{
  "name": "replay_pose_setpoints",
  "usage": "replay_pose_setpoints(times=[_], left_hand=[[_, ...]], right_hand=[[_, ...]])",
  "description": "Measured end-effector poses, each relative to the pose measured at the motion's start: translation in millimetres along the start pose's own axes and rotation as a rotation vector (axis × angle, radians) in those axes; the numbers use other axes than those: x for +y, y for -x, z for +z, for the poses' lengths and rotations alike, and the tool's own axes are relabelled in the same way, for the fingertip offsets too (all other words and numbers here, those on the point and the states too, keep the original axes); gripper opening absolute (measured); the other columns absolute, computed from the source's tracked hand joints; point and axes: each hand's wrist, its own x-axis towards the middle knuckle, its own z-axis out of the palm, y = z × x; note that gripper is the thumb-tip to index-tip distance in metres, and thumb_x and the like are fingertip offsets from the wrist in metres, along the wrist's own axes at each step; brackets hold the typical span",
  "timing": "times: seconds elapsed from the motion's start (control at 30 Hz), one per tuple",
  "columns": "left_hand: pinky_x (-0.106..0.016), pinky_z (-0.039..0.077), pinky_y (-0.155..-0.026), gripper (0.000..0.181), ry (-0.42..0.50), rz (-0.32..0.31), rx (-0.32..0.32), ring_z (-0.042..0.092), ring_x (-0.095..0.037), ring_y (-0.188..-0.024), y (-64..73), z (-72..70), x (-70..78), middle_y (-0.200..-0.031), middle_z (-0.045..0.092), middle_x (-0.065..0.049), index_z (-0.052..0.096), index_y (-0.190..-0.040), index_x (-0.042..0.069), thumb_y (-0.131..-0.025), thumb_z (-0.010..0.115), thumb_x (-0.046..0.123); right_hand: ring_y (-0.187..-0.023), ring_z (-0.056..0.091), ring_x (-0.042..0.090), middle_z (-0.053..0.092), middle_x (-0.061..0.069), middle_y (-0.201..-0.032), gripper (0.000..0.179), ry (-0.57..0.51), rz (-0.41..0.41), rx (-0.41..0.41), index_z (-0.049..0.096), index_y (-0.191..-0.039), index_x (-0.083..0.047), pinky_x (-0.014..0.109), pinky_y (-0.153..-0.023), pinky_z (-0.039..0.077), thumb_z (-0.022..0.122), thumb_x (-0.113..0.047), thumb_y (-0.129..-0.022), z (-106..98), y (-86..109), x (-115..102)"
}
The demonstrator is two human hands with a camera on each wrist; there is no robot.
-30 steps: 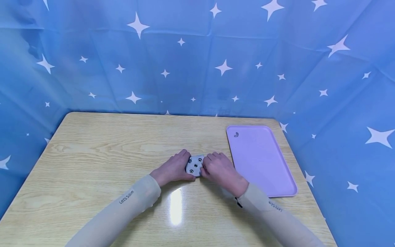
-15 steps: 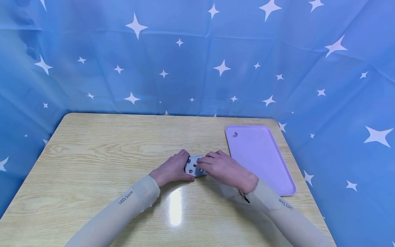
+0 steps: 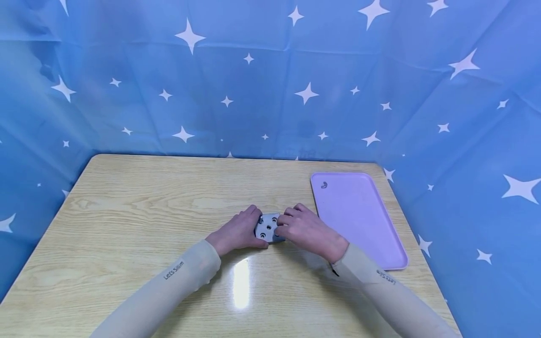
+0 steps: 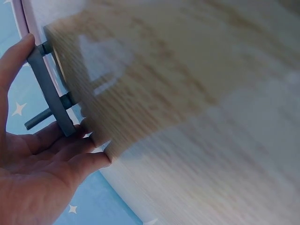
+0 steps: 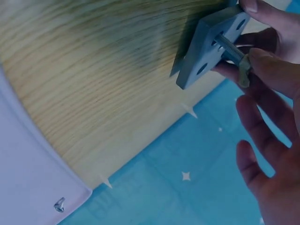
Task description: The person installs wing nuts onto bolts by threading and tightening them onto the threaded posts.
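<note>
My left hand (image 3: 242, 230) grips a grey metal plate (image 3: 266, 227) by its left edge, thumb and fingers on opposite sides. Several round holes show in the plate. From its face sticks a threaded bolt (image 5: 229, 45); the left wrist view shows the plate (image 4: 49, 89) edge-on with a threaded bolt end (image 4: 37, 119) pointing away. My right hand (image 3: 306, 232) is at the plate's right side. In the right wrist view its thumb and index finger pinch a small wing nut (image 5: 244, 71) at the bolt's outer end, with the other fingers loosely bent.
A purple tray (image 3: 359, 220) lies on the wooden table (image 3: 169, 188) to the right. Near its far left corner rests a small metal piece, apparently another wing nut (image 3: 324, 185). A blue star-patterned curtain (image 3: 262, 80) hangs behind and beside the table.
My right hand reached in over the plate's right part, then drew slightly back to the right, and its fingers changed position. The left hand keeps its grip on the plate.
</note>
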Motion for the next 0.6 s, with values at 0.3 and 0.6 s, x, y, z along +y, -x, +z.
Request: replay_pose_setpoints(times=[0.3,0.6], left_hand=[[-0.034,0.044,-0.072,0.068,-0.003,0.021,0.023,0.05,-0.019,-0.083,0.5,0.1,0.1,-0.109,0.052,-0.005,0.057,-0.12,0.003,-0.077,0.09,0.043],[-0.033,0.045,-0.072,0.07,-0.001,0.014,0.018,0.05,-0.019,-0.083,1.6,-0.5,0.6,-0.108,0.052,-0.005,0.057,-0.122,0.002,-0.077,0.09,0.044]], right_hand=[[-0.07,0.055,0.016,0.066,0.0,-0.079,0.009,-0.102,0.181,-0.02,0.075,-0.088,-0.011,0.031,-0.066,0.047,0.082,-0.016,-0.09,3.9,-9.2,-10.7],[-0.06,0.048,0.013,0.054,-0.001,-0.068,0.014,-0.283,0.462,-0.002,0.07,-0.08,-0.007,0.029,-0.055,0.04,0.081,-0.01,-0.089,5.0,-12.9,-27.8]])
